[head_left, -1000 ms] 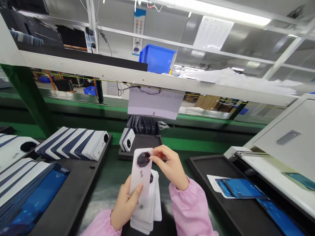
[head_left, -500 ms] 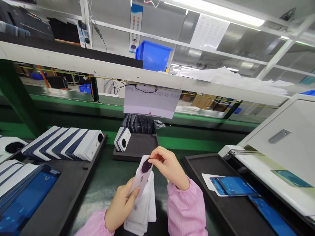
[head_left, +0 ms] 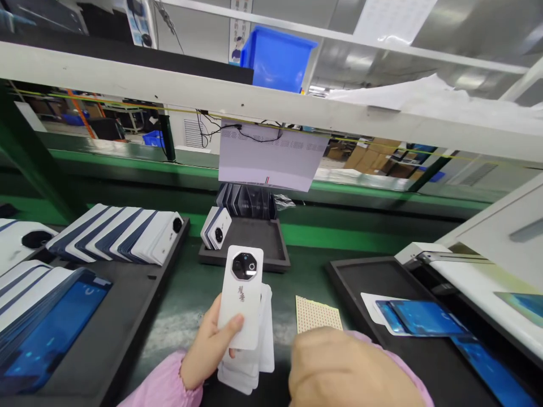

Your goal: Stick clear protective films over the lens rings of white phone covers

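Observation:
My left hand (head_left: 210, 347) holds a fanned stack of white phone back covers (head_left: 248, 356) low in the middle. The top cover (head_left: 241, 294) stands upright with its dark round camera ring facing me, my thumb pressed on its lower part. My right hand (head_left: 348, 370) is close to the camera at the bottom right, back of the hand up. Its fingers are hidden, so what it holds cannot be seen. A beige dotted sheet (head_left: 317, 314) lies on the green belt just beyond it.
A black tray (head_left: 139, 305) on the left carries rows of white covers (head_left: 116, 234) and blue-filmed parts (head_left: 46, 333). A small black tray (head_left: 254, 240) with a few covers sits ahead. Another black tray (head_left: 352, 282) on the right holds blue films (head_left: 418, 319). A white machine (head_left: 500, 249) stands far right.
My right hand left the camera ring of the top cover and dropped toward the lower right. The cover now stands straighter, and the beige dotted sheet has come into sight.

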